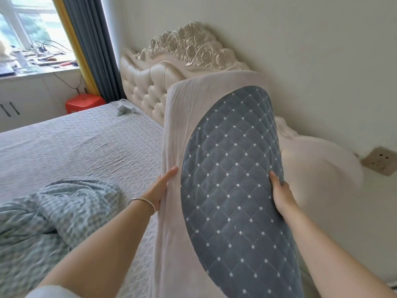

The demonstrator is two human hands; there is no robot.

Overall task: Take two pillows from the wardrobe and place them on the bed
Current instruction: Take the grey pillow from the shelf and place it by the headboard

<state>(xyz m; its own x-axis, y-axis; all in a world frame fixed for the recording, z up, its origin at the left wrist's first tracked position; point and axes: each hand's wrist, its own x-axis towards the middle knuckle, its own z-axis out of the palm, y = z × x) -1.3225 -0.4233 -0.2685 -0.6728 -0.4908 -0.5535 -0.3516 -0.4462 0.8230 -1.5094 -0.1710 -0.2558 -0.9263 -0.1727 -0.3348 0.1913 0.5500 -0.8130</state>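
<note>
I hold a long pillow upright in front of me, above the right side of the bed. Its face is grey-blue quilted fabric with white dots, and its sides are pale pink. My left hand presses flat against the pillow's left pink side. My right hand grips its right edge. A second pale pillow, blurred, shows behind it on the right, near the wall. The wardrobe is out of view.
A cream tufted headboard with carved top stands against the wall. A crumpled blue-checked blanket lies on the bed at lower left. A red stool stands by the curtain, and a wall socket is at right.
</note>
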